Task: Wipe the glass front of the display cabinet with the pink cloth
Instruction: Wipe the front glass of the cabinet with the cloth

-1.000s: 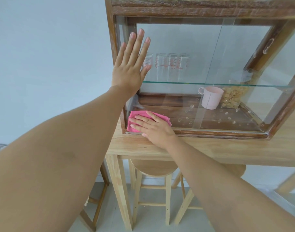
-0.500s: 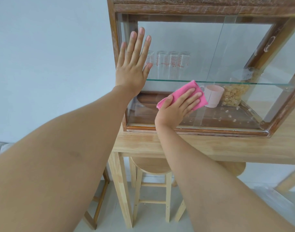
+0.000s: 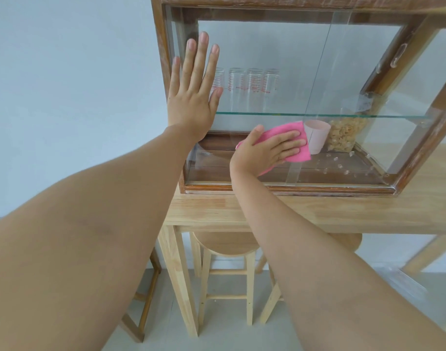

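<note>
The display cabinet [image 3: 287,190] is a dark wooden frame with a glass front [image 3: 280,54], standing on a pale wooden table. My right hand [image 3: 265,152] presses the pink cloth [image 3: 296,143] flat against the lower middle of the glass, fingers pointing right. My left hand [image 3: 194,97] lies flat and spread on the glass at the cabinet's left edge, holding nothing. Inside, several clear glasses [image 3: 252,83] stand on a glass shelf [image 3: 318,115], with a pink cup [image 3: 317,136] and a bag of snacks [image 3: 344,136] below it.
The table [image 3: 318,211] carries the cabinet at its front edge. A round wooden stool [image 3: 227,252] stands under the table, with another stool's legs at the left [image 3: 143,300]. A pale wall lies to the left; a grey floor below.
My right hand has carried the pink cloth from the cabinet's bottom left corner up and to the right across the glass, then slightly down. My left hand has stayed flat on the glass.
</note>
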